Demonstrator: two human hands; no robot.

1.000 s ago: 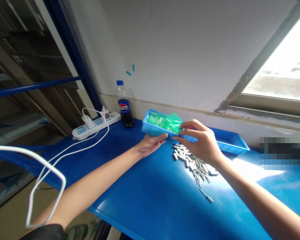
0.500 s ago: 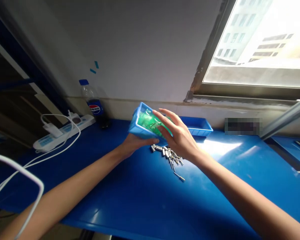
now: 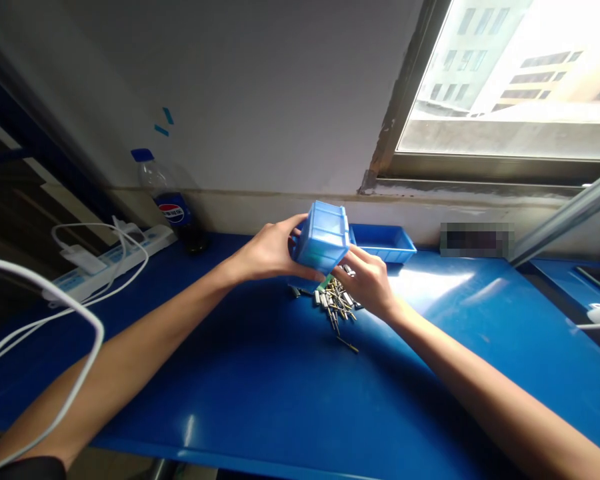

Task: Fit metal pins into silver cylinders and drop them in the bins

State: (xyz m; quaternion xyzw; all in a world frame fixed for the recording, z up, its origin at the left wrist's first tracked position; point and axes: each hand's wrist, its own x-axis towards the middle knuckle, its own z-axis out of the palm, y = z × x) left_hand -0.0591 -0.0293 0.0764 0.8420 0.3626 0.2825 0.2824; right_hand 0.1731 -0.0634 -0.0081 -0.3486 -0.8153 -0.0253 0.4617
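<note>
My left hand (image 3: 273, 250) is wrapped round a small blue plastic bin (image 3: 324, 235), which is tipped over with its outer base towards me. At the bin's lower right edge, my right hand (image 3: 367, 277) is closed with curled fingers, its fingertips partly hidden by the rim. A bit of green plastic (image 3: 325, 283) shows under the bin; the rest of the green bag is out of sight. Below both hands a pile of small metal pins and cylinders (image 3: 335, 300) lies on the blue table (image 3: 260, 387). One loose pin (image 3: 348, 345) lies nearer to me.
A second blue bin (image 3: 384, 245) stands behind my right hand by the wall. On the left are a cola bottle (image 3: 173, 207), a white power strip (image 3: 105, 260) and white cables (image 3: 97, 333). A blurred-out dark object (image 3: 477, 240) sits below the window.
The bin has swung to the right and turned over, so its inside no longer shows. My right hand has dropped from the green bag to the bin's edge. The metal pile looks bigger.
</note>
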